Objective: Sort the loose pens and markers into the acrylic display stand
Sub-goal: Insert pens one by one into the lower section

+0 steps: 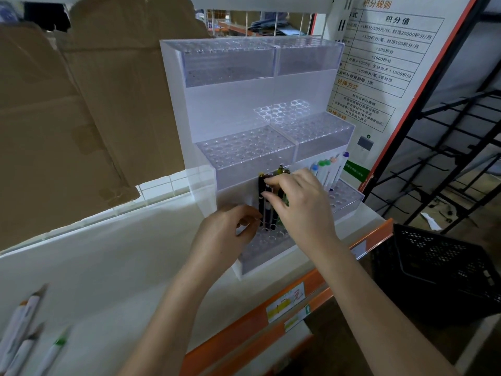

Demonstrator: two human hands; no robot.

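A clear acrylic display stand [244, 109] with three stepped tiers of round holes stands on a white shelf. Several dark pens [264, 202] stand upright in the lowest tier's left block. My right hand [301, 204] reaches over them, fingers pinched around the tops of the dark pens. My left hand [227, 232] is at the base of the same pens, fingers curled against them near the holes. Several white markers with coloured caps [326, 172] stand in the lowest tier's right block. Loose white markers [24, 329] lie at the shelf's near left corner.
The white shelf [108, 267] has an orange front rail [271, 308] with price labels. Brown cardboard [81, 104] leans behind on the left. A black plastic crate [439, 270] sits lower right, a black wire rack [461, 147] and a printed poster [385, 58] to the right.
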